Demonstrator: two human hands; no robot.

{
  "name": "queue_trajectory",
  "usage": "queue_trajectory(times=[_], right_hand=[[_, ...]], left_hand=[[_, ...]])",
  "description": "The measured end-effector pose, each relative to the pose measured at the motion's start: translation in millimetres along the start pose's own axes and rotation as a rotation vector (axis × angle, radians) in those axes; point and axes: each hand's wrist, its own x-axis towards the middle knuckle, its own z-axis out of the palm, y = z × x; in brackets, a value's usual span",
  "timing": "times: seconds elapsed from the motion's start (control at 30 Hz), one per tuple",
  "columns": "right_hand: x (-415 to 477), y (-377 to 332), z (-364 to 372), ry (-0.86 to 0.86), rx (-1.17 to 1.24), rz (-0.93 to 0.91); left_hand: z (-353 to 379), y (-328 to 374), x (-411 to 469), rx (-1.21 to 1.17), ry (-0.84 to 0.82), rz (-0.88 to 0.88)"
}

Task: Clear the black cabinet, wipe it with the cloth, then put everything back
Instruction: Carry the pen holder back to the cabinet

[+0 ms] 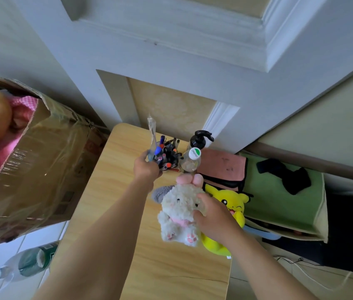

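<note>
Two hands are occupied above the wooden tabletop. Off its right edge stands the black cabinet, with a pink cloth lying near the far right corner. The right hand curls around a white plush toy, just beside a yellow plush at that edge. The left hand grips a pen holder near the far edge. Judgement: clearing stage; both items need setting down next. The near half offers room.
</note>
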Motion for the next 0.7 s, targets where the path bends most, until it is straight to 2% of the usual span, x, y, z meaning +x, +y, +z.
queue_trajectory(times=[0.37,0.7], right_hand=[[-47,-53,-53,0.113,0.020,-0.156],[-120,-65,-130,0.230,0.098,-0.152]], left_hand=[[-42,67,-116,0.168,-0.111,0.063],[-9,114,-255,0.429,-0.290,0.273]])
